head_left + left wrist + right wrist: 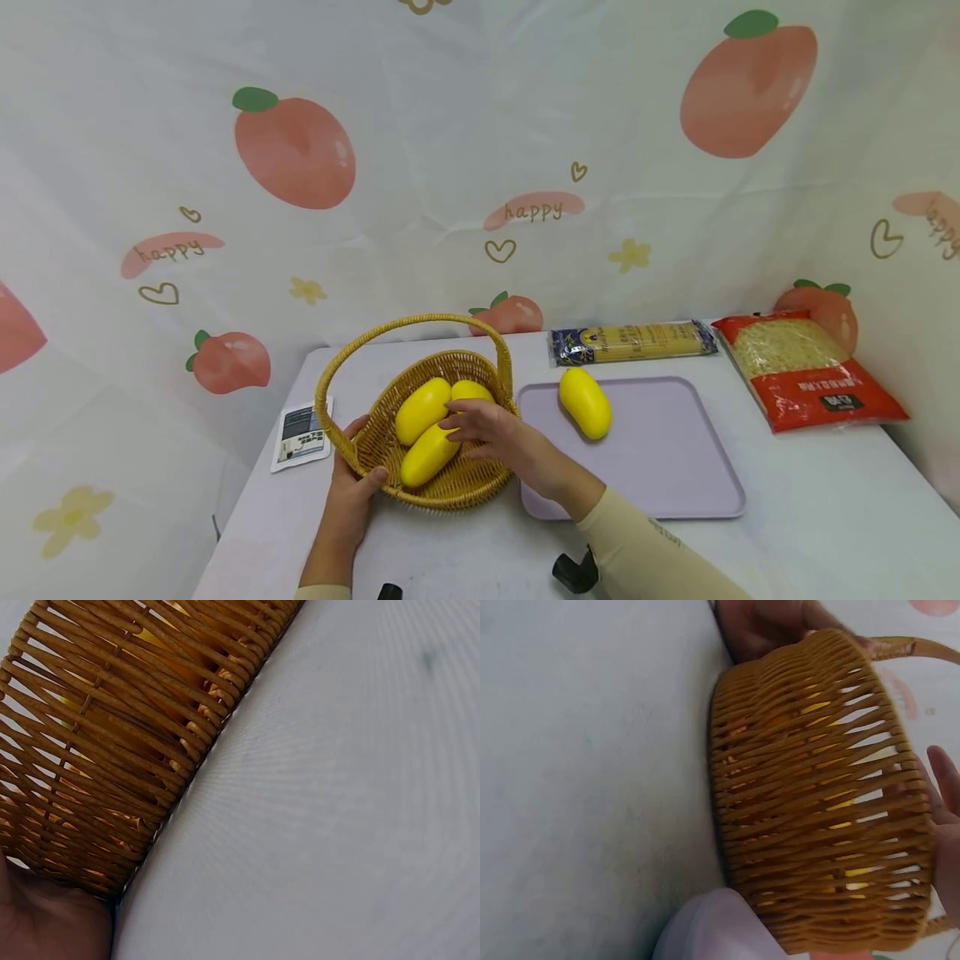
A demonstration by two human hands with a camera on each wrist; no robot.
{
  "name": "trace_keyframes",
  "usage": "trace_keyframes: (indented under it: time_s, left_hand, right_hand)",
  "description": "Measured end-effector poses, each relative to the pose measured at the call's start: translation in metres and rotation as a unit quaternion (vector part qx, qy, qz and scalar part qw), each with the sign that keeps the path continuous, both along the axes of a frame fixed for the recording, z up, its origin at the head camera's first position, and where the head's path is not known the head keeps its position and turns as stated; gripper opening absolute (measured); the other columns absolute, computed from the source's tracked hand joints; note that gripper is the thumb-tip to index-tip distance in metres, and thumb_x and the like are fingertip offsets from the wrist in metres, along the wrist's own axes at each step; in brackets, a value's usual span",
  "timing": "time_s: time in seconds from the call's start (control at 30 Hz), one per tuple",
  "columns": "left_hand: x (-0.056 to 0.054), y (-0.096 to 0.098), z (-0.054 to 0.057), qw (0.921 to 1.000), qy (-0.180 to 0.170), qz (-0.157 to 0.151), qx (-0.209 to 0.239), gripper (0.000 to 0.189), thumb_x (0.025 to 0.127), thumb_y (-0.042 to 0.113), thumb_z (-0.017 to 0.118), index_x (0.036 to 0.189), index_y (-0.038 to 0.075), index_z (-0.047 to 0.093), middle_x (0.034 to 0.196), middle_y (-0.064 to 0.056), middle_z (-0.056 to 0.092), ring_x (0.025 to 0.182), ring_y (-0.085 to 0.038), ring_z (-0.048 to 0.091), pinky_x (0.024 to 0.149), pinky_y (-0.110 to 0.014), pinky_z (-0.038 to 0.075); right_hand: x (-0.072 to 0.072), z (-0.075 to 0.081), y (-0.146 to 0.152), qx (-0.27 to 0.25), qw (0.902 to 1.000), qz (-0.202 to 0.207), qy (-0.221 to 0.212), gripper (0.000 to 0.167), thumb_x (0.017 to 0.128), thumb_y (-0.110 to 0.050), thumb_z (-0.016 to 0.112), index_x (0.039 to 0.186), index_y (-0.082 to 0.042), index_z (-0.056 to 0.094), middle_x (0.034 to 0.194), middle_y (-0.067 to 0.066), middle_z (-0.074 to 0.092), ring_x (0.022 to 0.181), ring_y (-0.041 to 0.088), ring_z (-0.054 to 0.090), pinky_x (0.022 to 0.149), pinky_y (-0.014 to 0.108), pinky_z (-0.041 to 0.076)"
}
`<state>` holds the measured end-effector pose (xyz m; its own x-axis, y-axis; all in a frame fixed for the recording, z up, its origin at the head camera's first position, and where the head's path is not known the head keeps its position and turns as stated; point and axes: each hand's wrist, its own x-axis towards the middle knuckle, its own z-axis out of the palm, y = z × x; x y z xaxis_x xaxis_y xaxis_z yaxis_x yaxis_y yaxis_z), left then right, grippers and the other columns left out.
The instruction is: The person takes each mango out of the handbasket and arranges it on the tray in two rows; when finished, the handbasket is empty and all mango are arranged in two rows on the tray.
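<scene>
White packet with dark print (pixel 302 435) lies flat on the desk (pixel 832 508), left of the left grip (pixel 356 482). Long blue-ended pack (pixel 633 342) noted beyond and right of the right grip (pixel 491 429); red bag (pixel 832 383) further right. Peach-printed backdrop (pixel 420 250) hangs beyond both.

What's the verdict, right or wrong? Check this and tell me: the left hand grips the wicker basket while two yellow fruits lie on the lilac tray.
Wrong on the count: the head view shows only one yellow fruit on the lilac tray. The rest stands: the left hand grips the wicker basket.
</scene>
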<state>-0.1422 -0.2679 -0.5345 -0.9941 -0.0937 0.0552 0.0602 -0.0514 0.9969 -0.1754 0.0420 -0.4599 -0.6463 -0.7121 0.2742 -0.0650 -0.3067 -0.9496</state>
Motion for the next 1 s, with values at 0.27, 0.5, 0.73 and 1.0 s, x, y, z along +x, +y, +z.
trace_keyframes:
  time_s: [0.27, 0.5, 0.73, 1.0]
  left_hand:
    - [0.0, 0.0, 0.002, 0.9999, -0.004, 0.002, -0.012, 0.077, 0.105, 0.016, 0.075, 0.168, 0.02, 0.03, 0.167, -0.007, 0.034, 0.148, -0.026, 0.041, 0.112, -0.023, 0.043]
    - [0.0, 0.0, 0.001, 0.9999, 0.0, 0.001, -0.015, 0.077, 0.105, 0.02, 0.075, 0.168, 0.02, 0.031, 0.166, -0.008, 0.035, 0.147, -0.026, 0.043, 0.112, -0.023, 0.043]
    - [0.0, -0.001, 0.0, 0.9998, 0.005, 0.0, -0.018, 0.078, 0.104, 0.02, 0.076, 0.168, 0.021, 0.031, 0.165, -0.008, 0.036, 0.145, -0.026, 0.046, 0.112, -0.023, 0.044]
    - [0.001, 0.0, 0.001, 0.9999, 0.01, -0.01, -0.006, 0.078, 0.106, 0.015, 0.073, 0.169, 0.018, 0.027, 0.166, -0.009, 0.034, 0.145, -0.026, 0.045, 0.113, -0.023, 0.043]
  right_hand:
    - [-0.016, -0.003, -0.023, 0.076, 0.9961, -0.028, 0.034, 0.075, 0.115, -0.061, 0.027, 0.166, -0.007, 0.041, 0.156, 0.018, 0.055, 0.146, 0.033, 0.049, 0.123, 0.059, 0.034]
    - [-0.02, -0.004, -0.037, 0.171, 0.9793, -0.048, 0.098, 0.07, 0.114, -0.057, 0.043, 0.162, -0.006, 0.048, 0.156, 0.016, 0.056, 0.146, 0.027, 0.05, 0.122, 0.048, 0.038]
    - [-0.02, -0.006, -0.047, 0.263, 0.9525, -0.069, 0.138, 0.064, 0.108, -0.051, 0.064, 0.155, -0.008, 0.057, 0.151, 0.008, 0.061, 0.139, 0.018, 0.053, 0.12, 0.046, 0.04]
    - [-0.022, -0.01, -0.056, 0.343, 0.9179, -0.016, 0.199, 0.056, 0.104, -0.045, 0.076, 0.147, -0.01, 0.065, 0.143, -0.006, 0.063, 0.127, 0.005, 0.055, 0.112, 0.031, 0.045]
